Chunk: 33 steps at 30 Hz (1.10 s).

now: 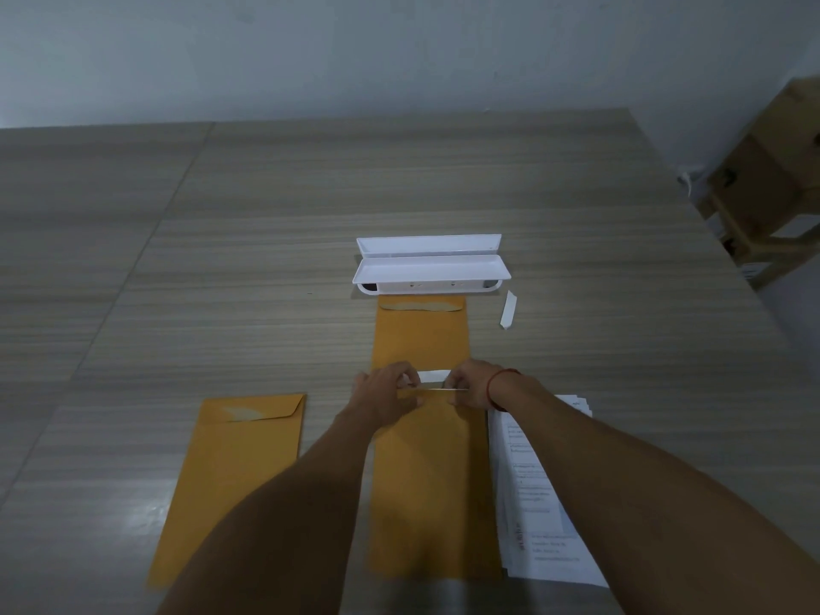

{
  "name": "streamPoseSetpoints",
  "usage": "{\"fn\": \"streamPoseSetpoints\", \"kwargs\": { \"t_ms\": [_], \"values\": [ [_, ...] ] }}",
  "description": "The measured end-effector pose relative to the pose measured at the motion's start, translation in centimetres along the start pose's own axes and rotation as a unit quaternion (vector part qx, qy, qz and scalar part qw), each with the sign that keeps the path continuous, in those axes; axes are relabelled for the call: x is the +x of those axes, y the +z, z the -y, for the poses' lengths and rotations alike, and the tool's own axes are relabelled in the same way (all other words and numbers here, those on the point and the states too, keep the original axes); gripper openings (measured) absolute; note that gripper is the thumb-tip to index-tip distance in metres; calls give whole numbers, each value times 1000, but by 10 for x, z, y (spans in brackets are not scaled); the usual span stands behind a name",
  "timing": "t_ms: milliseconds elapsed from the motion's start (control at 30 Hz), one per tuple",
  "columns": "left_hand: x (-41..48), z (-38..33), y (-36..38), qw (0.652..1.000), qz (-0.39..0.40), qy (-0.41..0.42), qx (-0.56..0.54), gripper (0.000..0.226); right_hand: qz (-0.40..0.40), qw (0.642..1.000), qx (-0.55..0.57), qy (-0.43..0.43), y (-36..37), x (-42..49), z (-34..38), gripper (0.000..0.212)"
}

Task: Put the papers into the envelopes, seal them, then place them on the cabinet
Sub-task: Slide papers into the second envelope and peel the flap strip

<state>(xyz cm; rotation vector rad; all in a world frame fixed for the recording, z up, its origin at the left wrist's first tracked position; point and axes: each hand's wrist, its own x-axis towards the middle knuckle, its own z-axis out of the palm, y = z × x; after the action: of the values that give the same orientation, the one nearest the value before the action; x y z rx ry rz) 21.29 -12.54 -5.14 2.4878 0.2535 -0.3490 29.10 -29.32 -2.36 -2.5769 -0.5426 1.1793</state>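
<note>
Three tan envelopes lie on the wooden table. The near middle envelope lies lengthwise under my arms, and both hands work at its top flap. My left hand and my right hand pinch the two ends of a white strip at that flap. A second envelope lies beyond it, flap folded down. The third envelope rests to the left with its flap shut. A stack of printed papers sits to the right, partly under my right forearm.
A white plastic tray-like holder stands behind the far envelope. A loose white strip lies to its right. Cardboard boxes on a wooden stool stand past the table's right edge. A pale wall rises behind.
</note>
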Motion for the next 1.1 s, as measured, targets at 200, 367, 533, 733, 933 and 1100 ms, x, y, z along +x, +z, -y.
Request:
{"fn": "streamPoseSetpoints", "kwargs": {
  "t_ms": [200,367,533,733,933,1100],
  "values": [
    [2,1,-12,998,44,-34,-22,25,9,1000,8,-7,2,0,-7,27],
    [2,-3,-15,997,63,-35,-24,19,-2,1000,12,-4,10,2,-6,25],
    [3,-5,-18,998,59,-23,-14,20,-11,1000,8,-4,4,3,-4,22],
    [4,-2,-14,1000,18,-14,-1,21,-75,997,3,2,11,2,-1,20],
    [-6,13,-5,996,-82,-5,20,49,-174,978,116,9,23,1,-8,38],
    [-10,20,6,997,-55,1,48,60,-216,948,229,43,29,10,-5,37]
  ]
}}
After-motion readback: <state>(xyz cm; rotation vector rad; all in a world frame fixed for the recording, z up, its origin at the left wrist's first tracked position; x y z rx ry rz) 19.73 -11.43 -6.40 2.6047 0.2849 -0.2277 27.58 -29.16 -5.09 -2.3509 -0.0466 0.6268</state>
